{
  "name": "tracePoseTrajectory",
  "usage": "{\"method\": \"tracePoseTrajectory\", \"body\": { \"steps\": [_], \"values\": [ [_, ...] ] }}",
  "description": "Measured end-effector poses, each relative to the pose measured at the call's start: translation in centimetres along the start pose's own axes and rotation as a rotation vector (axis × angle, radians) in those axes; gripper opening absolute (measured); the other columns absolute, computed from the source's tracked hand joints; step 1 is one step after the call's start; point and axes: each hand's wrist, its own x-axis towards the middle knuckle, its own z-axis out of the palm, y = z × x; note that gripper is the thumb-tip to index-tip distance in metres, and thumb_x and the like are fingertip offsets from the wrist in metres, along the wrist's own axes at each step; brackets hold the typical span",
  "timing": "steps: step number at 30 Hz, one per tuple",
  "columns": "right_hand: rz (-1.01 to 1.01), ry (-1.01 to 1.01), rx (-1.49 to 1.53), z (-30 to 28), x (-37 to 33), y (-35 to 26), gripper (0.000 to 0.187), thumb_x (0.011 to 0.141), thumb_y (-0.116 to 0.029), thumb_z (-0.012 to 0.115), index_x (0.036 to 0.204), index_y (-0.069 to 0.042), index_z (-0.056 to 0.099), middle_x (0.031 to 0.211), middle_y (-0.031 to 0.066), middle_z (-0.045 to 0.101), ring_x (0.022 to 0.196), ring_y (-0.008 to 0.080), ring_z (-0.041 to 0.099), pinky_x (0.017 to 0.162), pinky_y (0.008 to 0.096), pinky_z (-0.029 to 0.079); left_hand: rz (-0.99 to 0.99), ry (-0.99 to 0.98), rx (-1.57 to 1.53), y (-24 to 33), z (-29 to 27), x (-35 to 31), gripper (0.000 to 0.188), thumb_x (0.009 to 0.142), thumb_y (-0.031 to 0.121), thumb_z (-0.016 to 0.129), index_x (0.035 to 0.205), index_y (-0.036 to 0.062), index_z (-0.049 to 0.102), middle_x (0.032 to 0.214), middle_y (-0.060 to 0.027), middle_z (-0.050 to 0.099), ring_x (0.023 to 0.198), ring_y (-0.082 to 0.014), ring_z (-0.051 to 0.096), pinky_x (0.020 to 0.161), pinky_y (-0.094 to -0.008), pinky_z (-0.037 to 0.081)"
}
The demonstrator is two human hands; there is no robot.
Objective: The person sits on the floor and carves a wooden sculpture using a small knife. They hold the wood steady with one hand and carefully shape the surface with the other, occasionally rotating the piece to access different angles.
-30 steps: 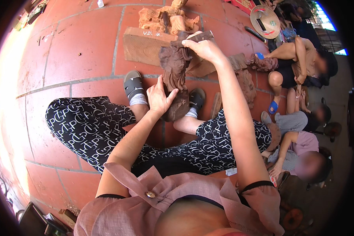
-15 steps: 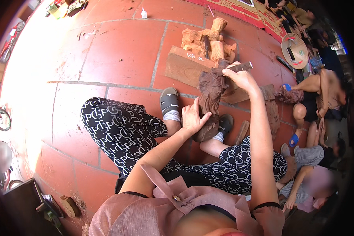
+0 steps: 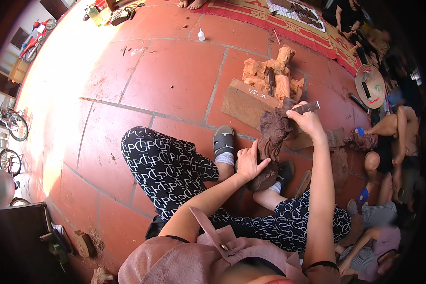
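Observation:
Between my feet stands a dark brown wood carving with deep flowing folds. My left hand lies against its lower left side, fingers and thumb spread. At the carving's upper end, my right hand is closed around a short, dark, stick-like tool with a pale tip. The tool's other end meets the top of the carving, where my fingers partly hide it. Just beyond is an orange-brown carved figure, with a dark handle-like piece against its front.
A wooden board with pale writing leans below the orange-brown figure. Wood pieces lie to the right of my feet. A small white bottle stands farther off on the red tiles. People sit along the right, near a round woven tray.
The view has swung left, so everything sits farther right and lower. Another person's bare feet now show at the top. Both hands keep nearly the same places on the carving and tool.

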Motion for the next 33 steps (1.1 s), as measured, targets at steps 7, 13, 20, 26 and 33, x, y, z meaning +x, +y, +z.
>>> {"method": "tracePoseTrajectory", "body": {
  "steps": [7,13,20,26,33],
  "values": [
    [-0.016,0.189,0.074,0.5,-0.2,-0.6,0.022,0.071,-0.016,0.072,0.078,0.001,0.06,0.074,0.012,0.062,0.07,0.0236,0.061,0.066,0.0357,0.048,-0.015,-0.035,-0.024,0.2,-0.1,-0.3,0.088,0.079,0.06,0.053,0.135,-0.0036,0.031,0.104,-0.0235,0.058,0.103,-0.0365,0.051,0.094,-0.042,0.032],
    [-0.042,0.203,-0.008,0.1,0.1,-1.0,0.022,0.078,-0.02,0.069,0.085,-0.004,0.056,0.074,0.0029,0.059,0.072,0.012,0.056,0.068,0.0277,0.045,-0.063,-0.077,-0.028,-0.1,-0.4,0.0,0.087,0.077,0.058,0.057,0.134,-0.0033,0.034,0.101,-0.0219,0.059,0.1,-0.0358,0.052,0.093,-0.042,0.033],
    [-0.197,0.005,-0.124,-3.0,0.9,-3.3,0.027,0.08,-0.027,0.068,0.083,-0.001,0.061,0.087,0.006,0.057,0.082,0.0172,0.056,0.075,0.0315,0.044,-0.029,-0.027,0.011,-0.1,0.6,0.2,0.088,0.076,0.059,0.058,0.133,-0.0043,0.035,0.102,-0.0199,0.062,0.099,-0.0338,0.053,0.092,-0.0409,0.033],
    [-0.155,-0.11,-0.095,-0.7,2.0,-2.0,0.025,0.07,-0.02,0.072,0.079,-0.001,0.058,0.08,0.0056,0.056,0.082,0.0186,0.056,0.075,0.0325,0.045,-0.024,-0.029,-0.049,-0.2,0.6,0.3,0.088,0.076,0.058,0.06,0.135,-0.0031,0.035,0.102,-0.0239,0.059,0.099,-0.0366,0.053,0.093,-0.0423,0.033],
    [-0.184,-0.096,-0.086,-0.2,3.1,0.2,0.028,0.068,-0.019,0.075,0.083,-0.003,0.059,0.082,0.0026,0.058,0.08,0.0162,0.057,0.074,0.0305,0.046,-0.031,-0.047,0.024,-0.1,0.3,0.2,0.09,0.076,0.059,0.057,0.135,-0.0052,0.034,0.107,-0.0204,0.061,0.101,-0.0328,0.053,0.095,-0.0412,0.032]
  ]
}}
